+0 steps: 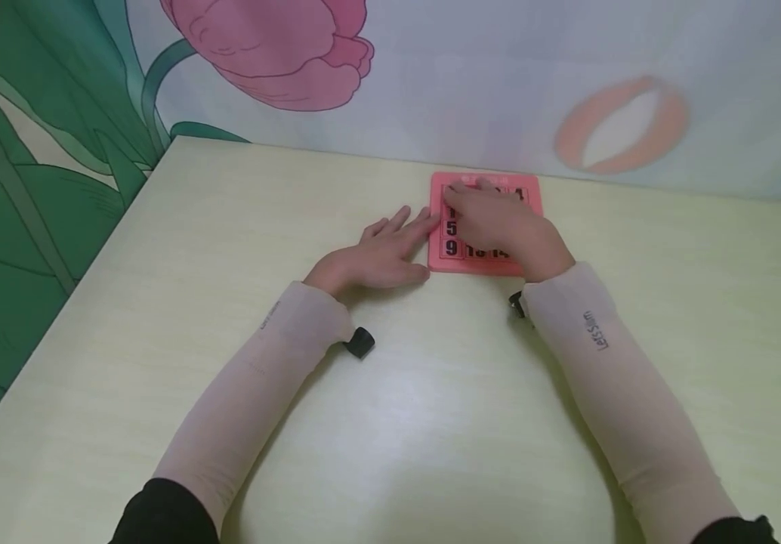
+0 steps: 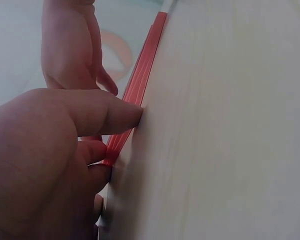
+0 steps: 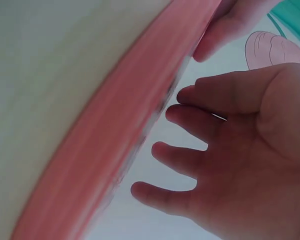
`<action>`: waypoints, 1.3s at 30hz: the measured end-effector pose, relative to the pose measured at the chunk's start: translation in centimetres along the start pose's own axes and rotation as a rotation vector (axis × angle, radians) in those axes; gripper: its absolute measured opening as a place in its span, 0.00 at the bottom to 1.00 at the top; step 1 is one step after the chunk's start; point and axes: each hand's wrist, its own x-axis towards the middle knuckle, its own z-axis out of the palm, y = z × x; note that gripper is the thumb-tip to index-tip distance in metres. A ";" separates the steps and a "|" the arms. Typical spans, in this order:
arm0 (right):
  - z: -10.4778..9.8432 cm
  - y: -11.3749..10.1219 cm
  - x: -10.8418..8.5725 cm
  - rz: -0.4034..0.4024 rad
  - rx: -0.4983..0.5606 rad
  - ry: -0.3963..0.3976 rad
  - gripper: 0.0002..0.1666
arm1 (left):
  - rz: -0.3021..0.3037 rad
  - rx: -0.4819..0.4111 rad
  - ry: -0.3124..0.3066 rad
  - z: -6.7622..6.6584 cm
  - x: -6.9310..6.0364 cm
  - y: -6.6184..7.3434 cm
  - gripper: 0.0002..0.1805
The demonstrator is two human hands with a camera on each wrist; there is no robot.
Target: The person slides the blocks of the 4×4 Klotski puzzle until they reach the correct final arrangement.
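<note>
A flat pink number slide puzzle (image 1: 436,261) with black-printed numbered tiles lies near the table's back edge. My left hand (image 1: 387,253) rests on the table at its left side, fingers extended, and its fingertips touch the frame. In the left wrist view the thumb (image 2: 110,112) is against the puzzle's red edge (image 2: 147,55). Over the tiles is my right hand (image 1: 502,223), fingertips at the upper left tiles; it covers much of the board. The right wrist view shows the right hand's fingers (image 3: 175,157) spread and slightly bent beside the puzzle's edge (image 3: 115,115), pinching nothing.
The pale wooden table (image 1: 390,423) stretches toward the front and both sides. Behind it hangs a backdrop (image 1: 472,83) with printed flowers and leaves. Small black devices (image 1: 360,342) sit at the wrists, over light sleeves.
</note>
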 end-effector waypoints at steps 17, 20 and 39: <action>-0.9 0.2 -1.4 0.012 -0.014 -0.080 0.34 | 0.021 -0.013 0.005 0.1 -0.2 -0.5 0.45; -0.8 -0.3 -1.6 -0.033 -0.003 -0.084 0.34 | 0.016 -0.009 0.001 0.0 -0.2 -0.4 0.45; -0.4 0.6 -0.7 0.077 0.030 -0.030 0.42 | 0.004 -0.007 -0.007 -0.2 0.0 0.1 0.45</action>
